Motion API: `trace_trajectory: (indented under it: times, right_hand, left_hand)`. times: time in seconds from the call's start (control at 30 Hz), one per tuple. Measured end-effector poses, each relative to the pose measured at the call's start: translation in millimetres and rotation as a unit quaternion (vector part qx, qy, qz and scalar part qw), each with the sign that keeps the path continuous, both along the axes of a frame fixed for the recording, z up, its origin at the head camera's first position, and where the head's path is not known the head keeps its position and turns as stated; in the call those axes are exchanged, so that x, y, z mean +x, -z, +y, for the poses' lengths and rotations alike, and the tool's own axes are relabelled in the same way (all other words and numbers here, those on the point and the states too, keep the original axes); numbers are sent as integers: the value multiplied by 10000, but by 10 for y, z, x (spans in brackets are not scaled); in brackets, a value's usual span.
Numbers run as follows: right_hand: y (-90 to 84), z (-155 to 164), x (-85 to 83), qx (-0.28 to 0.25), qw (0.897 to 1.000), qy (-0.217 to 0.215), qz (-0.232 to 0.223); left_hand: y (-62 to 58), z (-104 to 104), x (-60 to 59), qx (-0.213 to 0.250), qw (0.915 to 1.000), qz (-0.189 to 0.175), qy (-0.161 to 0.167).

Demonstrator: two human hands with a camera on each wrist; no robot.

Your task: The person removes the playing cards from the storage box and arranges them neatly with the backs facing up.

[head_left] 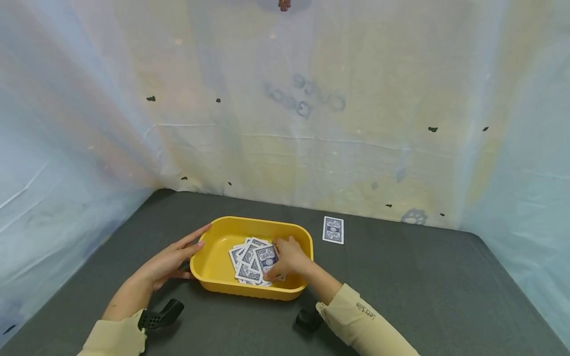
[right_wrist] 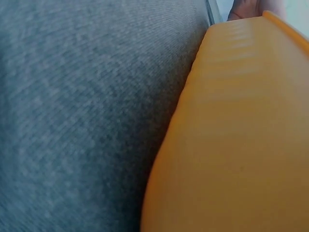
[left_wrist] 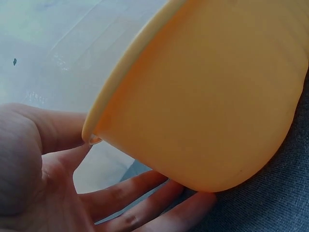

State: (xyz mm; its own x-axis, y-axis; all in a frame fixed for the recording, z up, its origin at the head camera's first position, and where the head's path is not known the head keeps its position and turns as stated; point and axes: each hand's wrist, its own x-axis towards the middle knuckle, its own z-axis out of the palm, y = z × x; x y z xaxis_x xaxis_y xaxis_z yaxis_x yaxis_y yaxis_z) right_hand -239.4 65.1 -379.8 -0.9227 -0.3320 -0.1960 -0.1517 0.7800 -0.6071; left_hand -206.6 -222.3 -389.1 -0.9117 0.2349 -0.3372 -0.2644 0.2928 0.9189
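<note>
Now right hand (head_left: 289, 257) inside yellow tub (head_left: 222, 284), lower centre of frame, fingers curled, pinching top card of loose pile (head_left: 251, 262). Left hand (head_left: 171, 259) flat against tub's left wall, fingers straight, steadying. Better lift one card only, keep tub steady. Single card (head_left: 333, 230) lies apart, right of tub.

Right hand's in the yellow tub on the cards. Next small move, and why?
Probably lift one card clear: the right hand is on the loose pile of cards in the yellow tub, the left hand steadies its wall, and one card lies on the table.
</note>
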Motion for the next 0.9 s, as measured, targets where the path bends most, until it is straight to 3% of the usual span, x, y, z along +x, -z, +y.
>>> trace_trajectory:
  times: [0.47, 0.9]
  right_hand:
    - [-6, 1, 40, -243, 9959, 81, 863]
    - [-96, 48, 38, -777, 9961, -2, 407]
  left_hand:
    - [10, -5, -3, -99, 9999, -11, -76]
    - [1, -4, -11, -74, 10000, -24, -44]
